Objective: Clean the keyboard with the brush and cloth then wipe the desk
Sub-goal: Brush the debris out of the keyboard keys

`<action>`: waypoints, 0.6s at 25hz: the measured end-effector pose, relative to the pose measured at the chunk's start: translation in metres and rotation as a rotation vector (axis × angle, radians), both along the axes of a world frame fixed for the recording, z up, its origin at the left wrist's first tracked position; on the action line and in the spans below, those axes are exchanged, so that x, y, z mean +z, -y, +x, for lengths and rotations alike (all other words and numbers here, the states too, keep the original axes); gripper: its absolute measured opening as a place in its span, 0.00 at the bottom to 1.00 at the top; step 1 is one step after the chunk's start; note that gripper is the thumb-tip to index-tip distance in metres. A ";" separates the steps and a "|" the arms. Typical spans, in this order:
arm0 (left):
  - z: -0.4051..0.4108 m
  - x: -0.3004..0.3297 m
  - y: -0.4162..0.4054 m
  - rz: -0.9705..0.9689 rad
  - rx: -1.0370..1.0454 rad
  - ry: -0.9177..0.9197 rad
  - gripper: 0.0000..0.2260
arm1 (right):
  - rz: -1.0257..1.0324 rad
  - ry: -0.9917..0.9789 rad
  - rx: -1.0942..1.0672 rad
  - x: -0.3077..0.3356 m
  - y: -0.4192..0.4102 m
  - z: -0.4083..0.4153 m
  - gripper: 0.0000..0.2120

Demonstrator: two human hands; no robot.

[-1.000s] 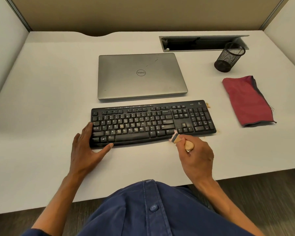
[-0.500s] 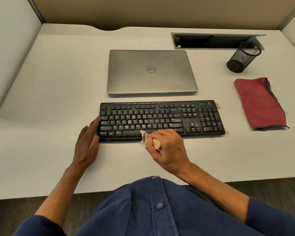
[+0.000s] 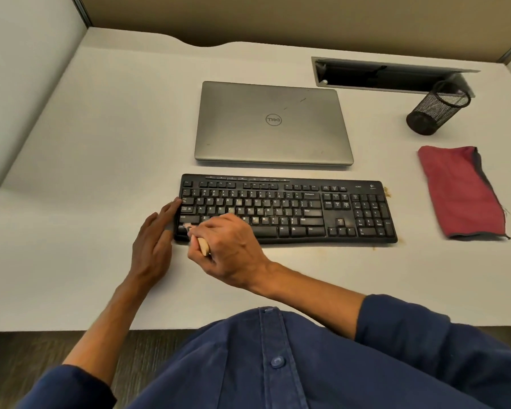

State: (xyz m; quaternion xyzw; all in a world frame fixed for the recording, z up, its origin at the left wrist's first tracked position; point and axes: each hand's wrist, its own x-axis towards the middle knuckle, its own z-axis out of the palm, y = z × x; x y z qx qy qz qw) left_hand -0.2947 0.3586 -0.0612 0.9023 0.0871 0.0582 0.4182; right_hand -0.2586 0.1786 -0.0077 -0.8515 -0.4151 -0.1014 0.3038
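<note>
Head view, looking down on a white bench (image 3: 86,178). A black keyboard (image 3: 286,209) lies flat near the bench's middle, its long side parallel to the near edge.

Left hand (image 3: 154,240): fingers straight and close together, palm down on the bench, with the fingertips (image 3: 176,202) touching the keyboard's left end; it grips nothing.

Right hand (image 3: 230,246): fingers curled around the pale wooden handle of a small brush (image 3: 202,245). The hand lies over the keyboard's near left corner and hides several keys there. The brush head points toward the left end of the bottom key rows, where its pale bristles appear to meet the keys; blur leaves the exact contact uncertain.

Light specks show on several keys in the letter block, and brownish crumbs lie on the bench at the keyboard's far right corner and along its near right edge.

A folded red cloth (image 3: 460,193) lies flat on the bench to the right of the keyboard, apart from it and untouched by either hand.

Beyond the keyboard sits a closed grey laptop (image 3: 273,124). At far right, a black mesh pen cup (image 3: 435,109) stands before an open cable slot (image 3: 375,75) in the bench. Dark blue sleeves and shirt front fill the lower view.
</note>
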 end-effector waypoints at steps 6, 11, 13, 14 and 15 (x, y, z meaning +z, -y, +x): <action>0.000 -0.001 -0.002 -0.025 0.004 -0.003 0.29 | 0.094 -0.134 0.052 0.008 -0.012 0.003 0.08; 0.002 -0.002 -0.001 0.011 0.045 -0.007 0.29 | 0.133 -0.235 -0.249 0.027 -0.009 0.040 0.13; 0.002 0.000 0.001 0.016 0.046 -0.011 0.29 | 0.056 -0.331 -0.204 0.029 -0.011 0.041 0.14; 0.002 0.000 0.002 0.019 0.048 -0.015 0.29 | 0.031 -0.378 -0.170 0.029 -0.011 0.038 0.14; 0.002 0.000 0.001 0.025 0.048 -0.019 0.29 | 0.020 -0.422 -0.149 0.031 -0.010 0.036 0.14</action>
